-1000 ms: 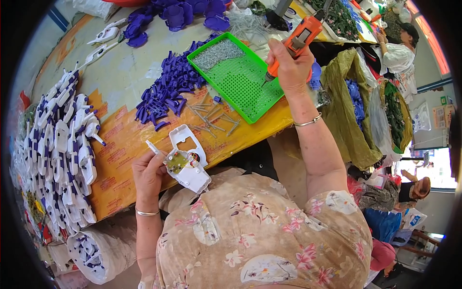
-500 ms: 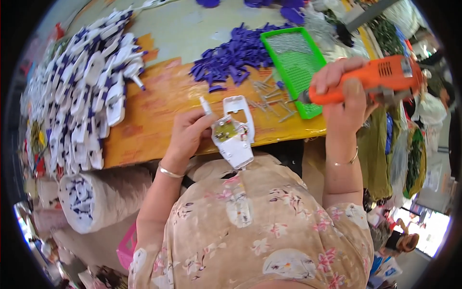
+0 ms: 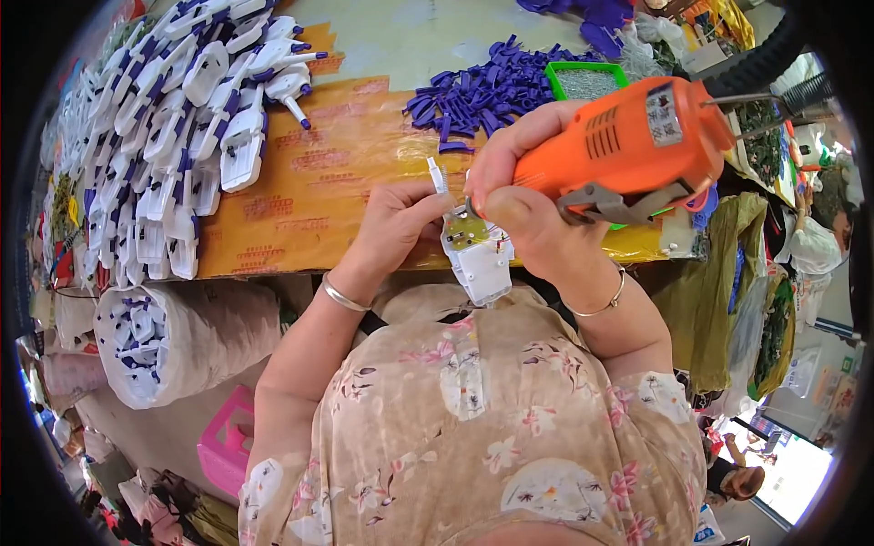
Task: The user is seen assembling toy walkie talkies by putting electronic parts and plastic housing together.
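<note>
In the head view, the person's left hand [image 3: 396, 226] pinches a white housing [image 3: 482, 273] by its upper left side, beside the stem [image 3: 436, 175], fingers closed on it. The housing lies at the table [image 3: 300, 200]'s front edge, before the chest, its circuit board [image 3: 465, 231] facing up. The right hand [image 3: 544, 221] wraps around an orange driver [image 3: 619, 150], whose tip is at the board's upper end; whether it touches cannot be told. Purple parts [image 3: 492, 91] lie beyond, beside a green tray [image 3: 594, 66]; white-and-purple units [image 3: 187, 127] are heaped at left, above a sack [image 3: 223, 328].
</note>
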`<state>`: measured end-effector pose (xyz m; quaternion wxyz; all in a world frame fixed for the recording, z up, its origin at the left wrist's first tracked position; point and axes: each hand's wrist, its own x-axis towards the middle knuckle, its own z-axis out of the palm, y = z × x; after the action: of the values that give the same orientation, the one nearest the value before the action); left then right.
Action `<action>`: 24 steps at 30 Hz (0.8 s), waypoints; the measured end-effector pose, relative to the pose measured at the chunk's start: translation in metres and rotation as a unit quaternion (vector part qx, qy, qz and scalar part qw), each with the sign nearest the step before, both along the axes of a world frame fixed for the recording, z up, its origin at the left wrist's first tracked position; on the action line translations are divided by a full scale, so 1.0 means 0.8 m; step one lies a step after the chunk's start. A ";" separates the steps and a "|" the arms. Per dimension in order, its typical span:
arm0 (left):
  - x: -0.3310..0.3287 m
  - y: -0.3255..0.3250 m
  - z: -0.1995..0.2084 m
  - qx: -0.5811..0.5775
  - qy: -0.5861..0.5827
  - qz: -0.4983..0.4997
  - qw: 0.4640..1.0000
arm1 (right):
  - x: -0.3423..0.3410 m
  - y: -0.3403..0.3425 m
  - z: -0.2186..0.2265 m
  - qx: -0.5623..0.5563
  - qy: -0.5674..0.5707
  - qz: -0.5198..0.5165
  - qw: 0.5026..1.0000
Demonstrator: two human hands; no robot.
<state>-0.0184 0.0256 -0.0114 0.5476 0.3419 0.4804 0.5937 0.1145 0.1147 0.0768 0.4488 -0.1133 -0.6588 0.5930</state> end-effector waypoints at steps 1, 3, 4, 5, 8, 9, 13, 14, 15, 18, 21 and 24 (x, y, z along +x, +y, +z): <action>0.000 0.000 0.001 0.001 0.007 -0.001 1.000 | -0.001 -0.001 -0.001 0.000 -0.002 0.002 1.000; 0.000 0.000 0.001 0.003 0.013 -0.003 1.000 | -0.003 -0.002 -0.003 -0.019 0.024 0.012 0.999; 0.001 0.000 0.000 -0.003 -0.005 -0.005 1.000 | -0.004 -0.002 -0.005 -0.019 0.023 0.012 0.999; 0.001 0.000 -0.001 -0.010 -0.023 -0.007 1.000 | -0.006 -0.001 -0.006 -0.021 0.027 0.007 0.999; 0.001 0.001 -0.004 0.013 -0.013 -0.003 1.000 | -0.006 0.000 -0.008 -0.019 0.021 0.006 1.000; 0.001 0.001 -0.005 0.013 -0.013 -0.003 1.000 | -0.006 0.001 -0.008 -0.016 0.012 0.011 1.000; 0.002 0.003 -0.008 -0.003 -0.007 0.002 1.000 | -0.005 0.002 -0.009 -0.006 -0.007 0.014 1.000; 0.003 0.003 -0.009 -0.008 -0.017 0.005 1.000 | -0.005 0.002 -0.010 -0.008 -0.009 0.011 1.000; 0.003 0.003 -0.010 -0.008 -0.017 0.004 1.000 | -0.005 0.002 -0.011 -0.010 -0.012 0.008 1.000; 0.004 0.002 -0.011 0.015 -0.033 0.006 0.999 | -0.005 0.005 -0.012 0.013 -0.018 0.012 1.000; 0.006 0.004 -0.009 0.011 -0.032 0.015 0.999 | -0.005 0.003 -0.013 0.010 -0.017 0.010 1.000; 0.007 0.003 -0.007 0.007 -0.058 0.017 0.998 | -0.006 0.003 -0.013 0.016 -0.011 0.005 1.000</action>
<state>-0.0130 0.0283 -0.0168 0.5614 0.3027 0.4495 0.6254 0.1098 0.1168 0.0668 0.4406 -0.1092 -0.6733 0.5836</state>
